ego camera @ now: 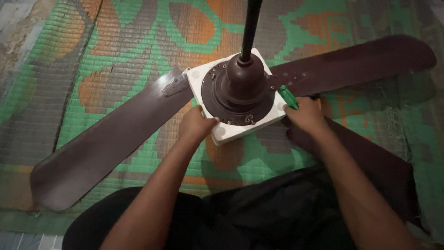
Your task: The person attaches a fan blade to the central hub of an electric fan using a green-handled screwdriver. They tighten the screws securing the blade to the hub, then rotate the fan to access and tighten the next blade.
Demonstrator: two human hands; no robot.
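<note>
A brown ceiling fan lies on a woven mat, its round brown motor (240,92) resting in a white foam block (231,132). A dark rod (251,25) rises from the motor. Three brown blades spread out: one to the lower left (106,148), one to the upper right (360,62), one under my right forearm (370,162). My left hand (195,125) grips the near edge of the motor and foam. My right hand (304,115) holds a green-handled screwdriver (288,97), its tip pointing at the motor's right side by the blade root.
A green, orange and brown woven mat (115,60) covers the floor. My dark-clothed lap (259,217) fills the bottom of the view. A strip of bare floor (18,32) shows at the upper left.
</note>
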